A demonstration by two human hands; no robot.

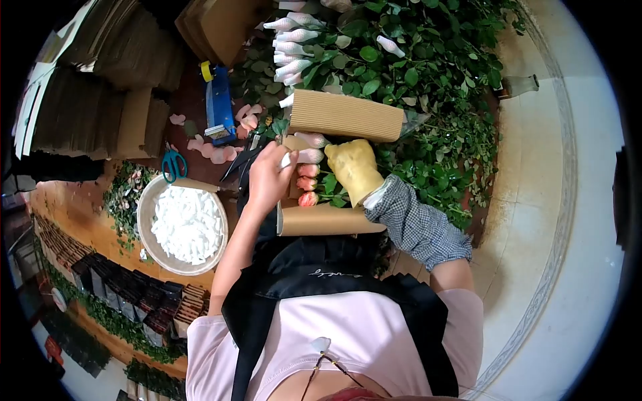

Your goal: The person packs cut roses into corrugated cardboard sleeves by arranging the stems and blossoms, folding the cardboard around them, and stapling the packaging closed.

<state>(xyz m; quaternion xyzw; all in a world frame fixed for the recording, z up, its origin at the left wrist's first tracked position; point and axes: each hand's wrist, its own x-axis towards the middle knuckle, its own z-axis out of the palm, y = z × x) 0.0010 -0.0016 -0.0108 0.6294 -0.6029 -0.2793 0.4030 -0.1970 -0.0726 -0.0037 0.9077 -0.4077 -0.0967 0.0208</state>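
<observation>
My bare left hand [269, 177] is closed, with its fingertips together on a small white piece [286, 160] beside a fold of cardboard. My right hand [354, 168] wears a yellow glove and is closed over the stems; what lies inside its grip is hidden. Between the hands are two rose heads in white net sleeves [310, 156]. Just below them sit bare pink-orange roses [307, 184] with green leaves. Corrugated cardboard [346, 115] stands above the hands, and a brown cardboard edge [331, 220] runs below the roses.
A round basket [142, 224] of white net sleeves stands at left, near teal scissors [174, 164]. A blue tape dispenser [218, 103] and loose petals [217, 155] lie further up. Leafy stems [435, 100] and sleeved roses [292, 48] fill the far side. Cardboard stacks [80, 100] rise at upper left.
</observation>
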